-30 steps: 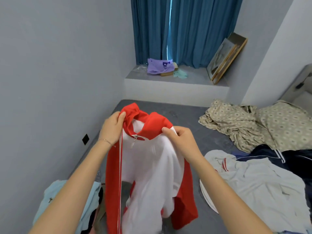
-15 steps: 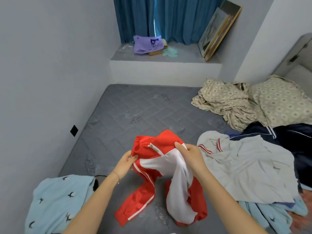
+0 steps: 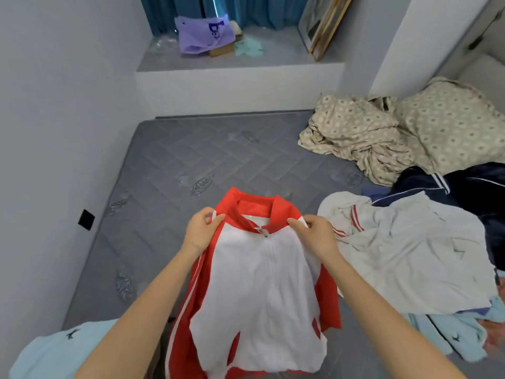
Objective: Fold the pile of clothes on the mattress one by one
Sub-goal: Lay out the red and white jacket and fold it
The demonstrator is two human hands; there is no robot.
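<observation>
Pinching the shoulders of a red-and-white zip jacket (image 3: 262, 291), a person's left hand (image 3: 200, 231) and right hand (image 3: 314, 233) each grip the fabric just beside the red collar. The jacket faces front-up with its zipper closed, over the near middle of a grey quilted mattress (image 3: 191, 160). Its red sleeves show at either side of the white front panel. Just to the right lies a heap of unfolded clothes: a white shirt with red-striped trim (image 3: 410, 255) on top, a navy garment (image 3: 478, 187) beyond it, and light blue fabric (image 3: 451, 335) at its near side. A light blue garment with dark prints (image 3: 62, 348) sits at the near left. Beige patterned bedding (image 3: 355, 138) and a matching pillow (image 3: 451, 124) lie at the far right. On the far ledge (image 3: 237, 77), a purple bag (image 3: 202, 34) and leaning picture frames (image 3: 322, 26) sit before teal curtains (image 3: 259, 9).
</observation>
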